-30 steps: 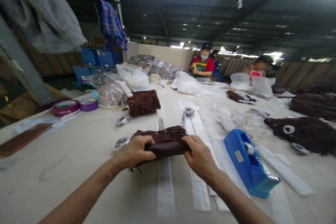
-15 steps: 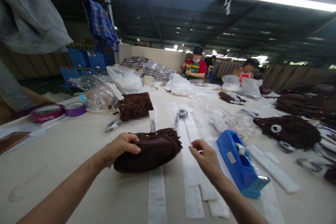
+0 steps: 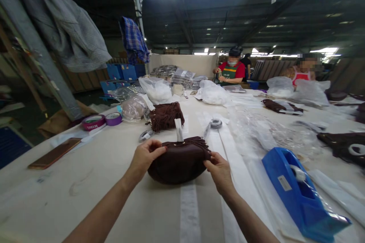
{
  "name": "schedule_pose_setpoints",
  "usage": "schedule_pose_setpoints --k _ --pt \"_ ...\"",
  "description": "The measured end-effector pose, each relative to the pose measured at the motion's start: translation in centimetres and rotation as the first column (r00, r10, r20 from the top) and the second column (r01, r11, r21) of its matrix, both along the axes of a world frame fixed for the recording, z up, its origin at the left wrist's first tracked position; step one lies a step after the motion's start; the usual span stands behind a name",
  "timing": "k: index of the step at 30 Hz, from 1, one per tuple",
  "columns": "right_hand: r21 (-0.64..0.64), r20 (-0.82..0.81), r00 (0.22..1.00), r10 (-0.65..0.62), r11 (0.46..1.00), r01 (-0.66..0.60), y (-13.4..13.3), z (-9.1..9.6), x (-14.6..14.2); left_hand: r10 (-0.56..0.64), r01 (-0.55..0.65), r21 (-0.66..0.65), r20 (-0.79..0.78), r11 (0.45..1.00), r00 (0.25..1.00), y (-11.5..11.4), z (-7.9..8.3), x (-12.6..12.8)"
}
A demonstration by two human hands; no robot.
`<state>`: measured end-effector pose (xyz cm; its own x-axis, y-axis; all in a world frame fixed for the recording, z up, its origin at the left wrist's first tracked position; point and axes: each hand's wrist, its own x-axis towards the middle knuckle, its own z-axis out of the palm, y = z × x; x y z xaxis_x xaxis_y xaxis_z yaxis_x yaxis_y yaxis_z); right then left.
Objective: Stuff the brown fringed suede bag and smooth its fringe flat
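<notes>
A dark brown fringed suede bag [image 3: 179,159] stands on the white table [image 3: 94,182] right in front of me. My left hand [image 3: 145,157] grips its upper left edge with thumb and fingers closed on it. My right hand [image 3: 219,169] pinches its right side just below the fringe. A white paper tag [image 3: 179,132] sticks up behind the bag's top. White paper strips [image 3: 189,212] lie flat under and in front of the bag.
A blue tape dispenser [image 3: 299,193] sits at the right. A second fringed bag [image 3: 167,115], tape rolls [image 3: 92,121], plastic bags [image 3: 155,89] and clear wrappers [image 3: 256,131] lie further back. More brown bags [image 3: 346,144] lie at the far right. Two people [image 3: 232,70] work at the far end.
My right hand came back from the paper strips and took hold of the bag's right side. The bag now stands upright and rounded between both hands.
</notes>
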<state>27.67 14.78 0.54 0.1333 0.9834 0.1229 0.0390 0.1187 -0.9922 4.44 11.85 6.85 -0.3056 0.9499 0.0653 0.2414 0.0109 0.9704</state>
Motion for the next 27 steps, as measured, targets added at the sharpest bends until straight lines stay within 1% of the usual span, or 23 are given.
schedule_pose_setpoints --k 2,4,5,7,9,10,12,15,18,22,25,27 --pt "-0.049 -0.033 0.999 0.029 0.998 -0.031 0.1 0.5 0.1 0.194 -0.189 0.099 -0.048 0.977 0.980 -2.0 -1.1 -0.4" --pt "-0.092 -0.065 0.996 0.067 0.993 -0.073 0.0 1.0 0.1 0.334 -0.325 0.116 -0.071 0.939 0.940 -4.0 -2.8 -0.1" --pt "-0.110 -0.079 0.993 0.088 0.989 -0.097 0.0 1.2 0.2 0.354 -0.346 0.101 -0.074 0.933 0.932 -4.8 -3.8 0.3" --pt "-0.140 -0.107 0.985 0.137 0.978 -0.152 0.0 1.4 0.3 0.347 -0.343 0.080 -0.037 0.936 0.937 -5.5 -5.6 1.4" --pt "-0.169 -0.137 0.972 0.188 0.963 -0.210 0.1 1.5 0.6 0.362 -0.364 0.051 0.040 0.930 0.931 -5.2 -6.7 2.5" --pt "-0.186 -0.154 0.965 0.211 0.953 -0.238 0.2 1.5 0.9 0.373 -0.377 0.036 0.082 0.925 0.924 -4.8 -6.9 2.9" --pt "-0.221 -0.189 0.951 0.245 0.933 -0.285 0.5 1.5 1.3 0.380 -0.385 0.004 0.152 0.923 0.913 -3.8 -6.7 3.1" --pt "-0.263 -0.237 0.937 0.258 0.911 -0.318 0.8 1.4 2.0 0.341 -0.334 -0.070 0.231 0.940 0.911 -2.9 -5.8 2.8" --pt "-0.300 -0.260 0.931 0.255 0.896 -0.329 0.5 1.4 2.3 0.304 -0.267 -0.152 0.352 0.952 0.885 -2.8 -5.1 2.6" --pt "-0.341 -0.282 0.921 0.268 0.869 -0.358 -0.3 1.5 2.5 0.300 -0.210 -0.234 0.475 0.949 0.827 -3.0 -4.8 2.8" --pt "-0.354 -0.311 0.913 0.264 0.859 -0.370 -0.5 1.3 2.4 0.303 -0.191 -0.257 0.527 0.947 0.794 -3.0 -4.8 3.1" --pt "-0.349 -0.333 0.910 0.247 0.864 -0.363 -0.4 1.0 2.3 0.302 -0.185 -0.256 0.561 0.949 0.771 -3.0 -4.8 3.1"
